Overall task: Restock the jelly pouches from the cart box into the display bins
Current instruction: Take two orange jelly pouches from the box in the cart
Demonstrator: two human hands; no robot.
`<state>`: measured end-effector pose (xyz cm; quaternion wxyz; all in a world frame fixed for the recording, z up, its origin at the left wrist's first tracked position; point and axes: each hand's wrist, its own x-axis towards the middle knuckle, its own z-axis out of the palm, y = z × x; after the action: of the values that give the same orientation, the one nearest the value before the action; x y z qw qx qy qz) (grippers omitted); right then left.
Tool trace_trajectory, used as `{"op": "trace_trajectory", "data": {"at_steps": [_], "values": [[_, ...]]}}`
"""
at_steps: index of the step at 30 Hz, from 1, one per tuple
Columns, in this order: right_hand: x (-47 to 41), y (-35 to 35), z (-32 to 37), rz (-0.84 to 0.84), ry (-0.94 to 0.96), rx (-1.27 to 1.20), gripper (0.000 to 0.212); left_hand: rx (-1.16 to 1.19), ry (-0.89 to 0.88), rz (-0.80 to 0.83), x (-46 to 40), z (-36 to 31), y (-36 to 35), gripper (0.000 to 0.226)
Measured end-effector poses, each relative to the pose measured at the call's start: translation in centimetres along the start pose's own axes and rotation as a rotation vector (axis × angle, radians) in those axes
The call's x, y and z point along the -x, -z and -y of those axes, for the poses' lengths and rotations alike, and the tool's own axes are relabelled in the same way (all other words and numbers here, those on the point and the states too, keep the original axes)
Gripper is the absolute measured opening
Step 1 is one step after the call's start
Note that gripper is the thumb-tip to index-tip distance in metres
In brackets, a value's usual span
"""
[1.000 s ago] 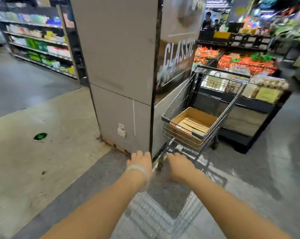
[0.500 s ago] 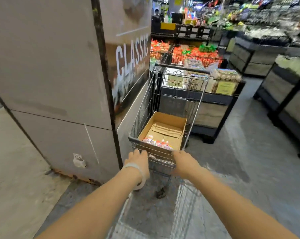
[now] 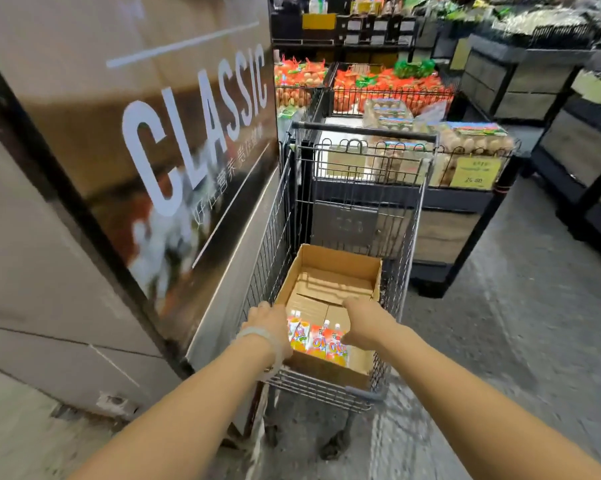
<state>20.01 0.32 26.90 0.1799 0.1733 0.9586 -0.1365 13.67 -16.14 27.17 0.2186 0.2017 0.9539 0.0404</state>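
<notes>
1. Supermarket floor of grey concrete ran ahead of me, with a big pillar [image 3: 126,140] marked "CLASSIC" close on the left and produce stands [image 3: 389,88] far beyond.
2. I had a wire cart [image 3: 330,393] right in front, its left side just beside the pillar. An open cardboard box [image 3: 330,268] sat in its basket.
3. A few jelly pouches [image 3: 321,341] lay at the near end of the box; its far half showed only bare cardboard.
4. My left hand [image 3: 269,322] was at the near left rim of the box, fingers bent over the edge; whether they gripped the box or the cart I could not tell.
5. My right hand [image 3: 365,323] reached into the box over the pouches, and I could not tell if its fingers had closed on one.
6. Risks, as I judged them: the cart might roll off or scrape the pillar when I leaned in, and a slick pouch, hastily pinched, could slip and drop to the floor.
7. I saw no jelly display bins for certain, so the carry might be long.
</notes>
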Motion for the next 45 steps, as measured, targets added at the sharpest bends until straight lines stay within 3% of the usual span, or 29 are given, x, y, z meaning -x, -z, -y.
{"op": "trace_trajectory", "data": {"at_steps": [3, 8, 18, 23, 28, 31, 38, 42, 45], "values": [[-5.5, 1.7, -1.3, -0.019, 0.009, -0.005, 0.061, 0.022, 0.002, -0.001, -5.7, -0.7, 1.1, 0.059], [-11.4, -0.9, -3.2, 0.1, -0.035, -0.031, 0.051, 0.05, 0.034, 0.14, -13.1, -0.7, -1.7, 0.061], [-22.1, -12.0, -7.0, 0.398, -0.218, -0.217, 0.051, -0.031, 0.107, 0.374, -27.9, 0.6, -12.0, 0.067], [-26.3, -18.5, -8.9, 0.454, -0.405, -0.409, 0.059, 0.074, 0.244, 0.534, -33.0, 0.8, -17.4, 0.065], [-29.4, -26.5, -11.2, 0.405, -0.657, -0.722, 0.081, 0.106, 0.428, 0.558, -35.9, 1.0, -20.9, 0.081], [-30.2, -29.2, -11.1, 0.364, -0.765, -0.816, 0.079, 0.148, 0.508, 0.548, -36.2, 0.7, -22.2, 0.081], [-30.4, -27.7, -10.9, 0.238, -0.998, -0.809, 0.064, 0.246, 0.452, 0.464, -36.5, -0.3, -22.1, 0.05], [-31.1, -27.2, -10.8, 0.337, -0.977, -0.669, 0.063, 0.288, 0.6, 0.43, -37.9, 1.6, -22.3, 0.066], [-31.3, -26.8, -10.3, 0.349, -0.952, -0.679, 0.061, 0.181, 0.571, 0.493, -37.7, 1.3, -23.0, 0.073]]}}
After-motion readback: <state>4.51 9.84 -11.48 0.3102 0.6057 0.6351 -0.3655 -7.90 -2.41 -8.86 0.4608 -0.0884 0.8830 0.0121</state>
